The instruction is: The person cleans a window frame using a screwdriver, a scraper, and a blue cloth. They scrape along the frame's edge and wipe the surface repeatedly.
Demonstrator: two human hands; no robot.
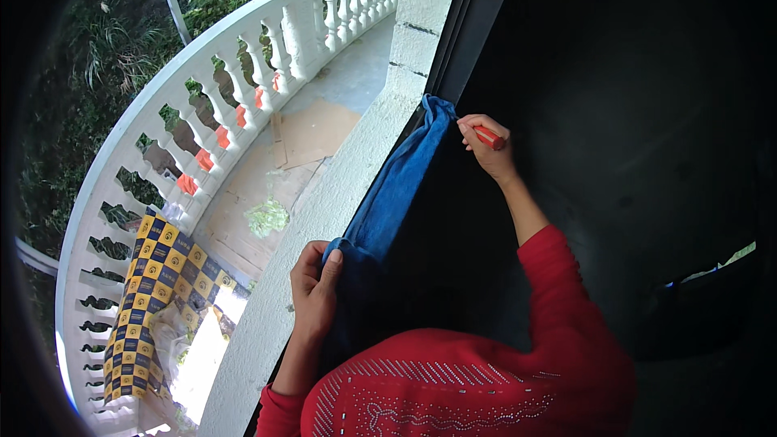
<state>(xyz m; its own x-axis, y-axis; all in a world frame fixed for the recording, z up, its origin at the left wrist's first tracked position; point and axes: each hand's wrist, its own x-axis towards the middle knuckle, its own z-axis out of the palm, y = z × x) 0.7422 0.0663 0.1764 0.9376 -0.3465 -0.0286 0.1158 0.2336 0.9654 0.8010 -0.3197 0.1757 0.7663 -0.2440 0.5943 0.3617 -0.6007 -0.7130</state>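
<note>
A blue cloth [394, 194] lies stretched along the dark window frame [470, 30], its far end bunched in the frame's track. My left hand [317, 282] pinches the near end of the cloth between thumb and fingers, over the inner edge of the white sill. In my right hand [488, 142] is a tool with a red handle [489, 137], probably a screwdriver. Its thin shaft points at the bunched far end of the cloth, and the tip is hidden there. Below my left hand the cloth hangs into shadow.
Outside the rough white sill [340, 194] lies a balcony with a curved white balustrade [206, 42]. Flattened cardboard [315, 130], a yellow-and-navy checkered sheet [142, 309] and a clear plastic bag [170, 334] lie on its floor. The room to the right is very dark.
</note>
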